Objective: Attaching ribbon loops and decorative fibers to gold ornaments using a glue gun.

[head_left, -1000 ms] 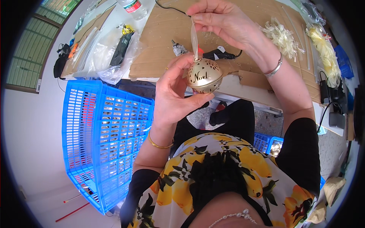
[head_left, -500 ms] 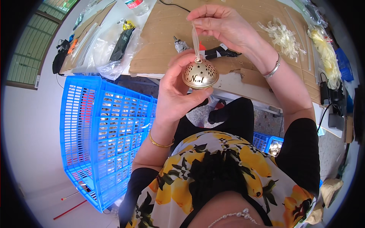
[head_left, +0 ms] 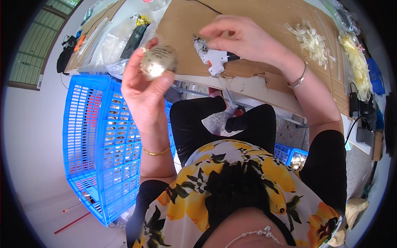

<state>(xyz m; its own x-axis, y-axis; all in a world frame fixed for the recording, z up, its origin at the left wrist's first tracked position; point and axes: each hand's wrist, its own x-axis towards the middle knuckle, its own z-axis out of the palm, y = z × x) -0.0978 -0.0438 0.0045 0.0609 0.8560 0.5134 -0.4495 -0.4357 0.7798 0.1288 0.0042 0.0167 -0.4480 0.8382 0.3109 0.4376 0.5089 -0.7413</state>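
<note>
My left hand (head_left: 144,78) is closed round a shiny gold ball-shaped ornament (head_left: 160,62) with small cut-out holes, above the corner of a blue crate. The ornament is slightly blurred, and its ribbon loop cannot be made out. Over the cardboard, my right hand (head_left: 244,39) is open, thumb and fingers apart with nothing seen between them. Just below and beside it lies a white glue gun (head_left: 215,60) with a wrapped nozzle and a clear glue stick (head_left: 227,93) sticking out past the table edge.
Left of my legs stands the tall blue crate (head_left: 108,144) holding metallic pieces. Cream ribbon pieces (head_left: 312,41) lie on the cardboard (head_left: 269,25), with a yellowish ribbon bundle (head_left: 353,62) farther right. Plastic bags (head_left: 113,47) cover the table's left part. A small blue basket (head_left: 283,153) sits low at right.
My right hand has let go of the ornament's ribbon loop and come slightly nearer. My left hand has carried the ornament leftward and turned it, uncovering the glue gun.
</note>
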